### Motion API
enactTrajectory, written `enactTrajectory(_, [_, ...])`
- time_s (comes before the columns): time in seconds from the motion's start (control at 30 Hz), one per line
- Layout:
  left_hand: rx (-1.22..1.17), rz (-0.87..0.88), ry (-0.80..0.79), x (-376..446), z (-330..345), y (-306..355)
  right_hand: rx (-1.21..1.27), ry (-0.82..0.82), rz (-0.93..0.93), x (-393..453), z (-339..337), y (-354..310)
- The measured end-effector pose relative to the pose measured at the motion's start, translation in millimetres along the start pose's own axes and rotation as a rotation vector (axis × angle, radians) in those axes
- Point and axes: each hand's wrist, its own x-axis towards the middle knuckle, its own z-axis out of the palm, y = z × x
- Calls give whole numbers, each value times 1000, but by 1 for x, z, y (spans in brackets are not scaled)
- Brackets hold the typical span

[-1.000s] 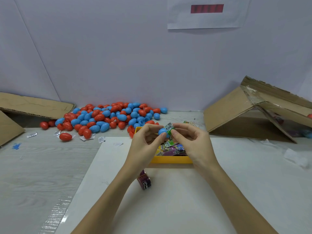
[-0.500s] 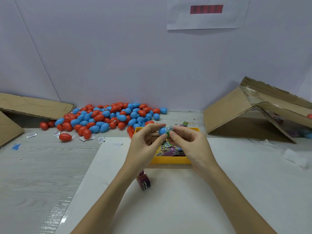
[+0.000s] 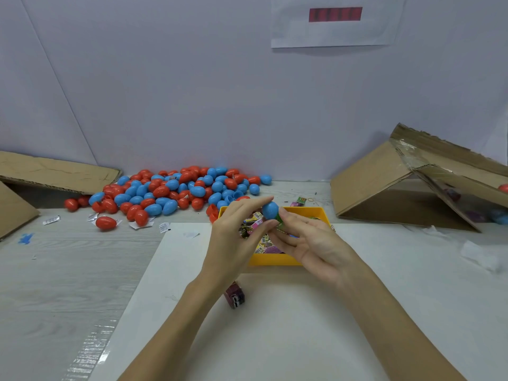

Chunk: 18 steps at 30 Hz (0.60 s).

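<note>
Hands: left hand (image 3: 236, 237) pinches the blue egg (image 3: 270, 209) between thumb and fingertips. Right hand (image 3: 316, 246), palm turned up, pinches a green packet (image 3: 281, 219) against the egg, its other fingers loosely spread.
Blue egg: held at dead centre, just above the far rim of the yellow tray (image 3: 275, 260). It is smooth, glossy hard plastic, and appears to be steadied so the packet can be worked inside.
Green packet: crinkled printed wrapper; only a sliver shows at the egg's 4 o'clock.
Cardboard flap (image 3: 55, 171): at 9 o'clock, a flat, creased brown sheet leaning low at the wall.
Egg pile (image 3: 176, 193): at 11 o'clock, shiny red and blue eggs heaped against the wall, likely stock kept within reach.
Table (image 3: 68, 270): pale wood-grain top, with small white sachets scattered by the pile.
White sheet (image 3: 275, 325): at 6 o'clock, matte and smooth, apparently serving as the work mat.
Purple packet (image 3: 235, 296): lying on the sheet just beside the left wrist, at the tray's 7 o'clock.
Yellow tray: rectangular plastic, directly beneath the hands. It holds a jumble of printed packets, probably fillers.
Carton (image 3: 384, 188): at 3 o'clock, corrugated and taped, tipped on its side.
</note>
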Motion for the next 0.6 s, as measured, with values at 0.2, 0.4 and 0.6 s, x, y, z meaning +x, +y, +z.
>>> enactTrajectory(0.2, [-51, -13, 33, -1, 2, 1, 142, -5, 129, -2, 6, 0])
enactTrajectory(0.4, [-121, -32, 27, 0, 0, 1, 240, -51, 203, -5, 8, 0])
enactTrajectory(0.6, [-119, -21, 48, 0, 0, 1, 275, -24, 234, -5, 12, 1])
